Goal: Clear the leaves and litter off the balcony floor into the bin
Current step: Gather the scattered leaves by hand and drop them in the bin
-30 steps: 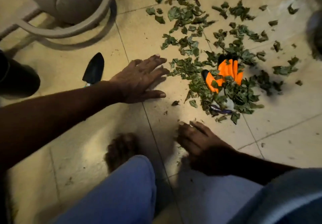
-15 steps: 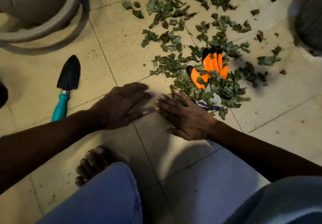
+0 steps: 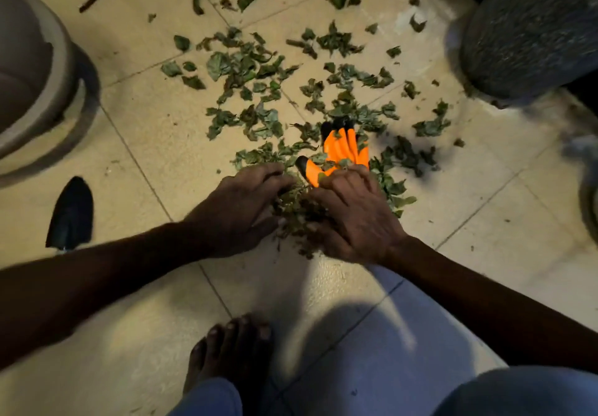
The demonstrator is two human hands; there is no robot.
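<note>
Scooping is the step in hand, as I judge it. Your left hand (image 3: 239, 211) and right hand (image 3: 356, 221) face each other with a heap of leaves (image 3: 296, 211) squeezed between them. The fingers of both curl into and round that heap, low on the floor (image 3: 155, 130).

Press the little-finger edges of both palms onto the tiles before you lift, or the small crumbs will slip out underneath.

Mind the glove (image 3: 341, 150). It lies among the leaves just beyond your hands, and your right fingers (image 3: 348, 177) sit over its near end (whether they have hold of it too, I cannot tell). Leave it out of the scoop, for it looks like a tool, not litter. Then lift with your hands closed together and carry the load level.

Most leaves lie scattered farther out, towards the grey drum (image 3: 530, 27) at far right and the pale tub (image 3: 29, 69) at left. Which of these is the bin I cannot say. Rake those leaves inward into one pile first, so you make fewer trips. The trowel (image 3: 71, 215) lies just left of your left forearm, near enough to serve for the last bits.
</note>
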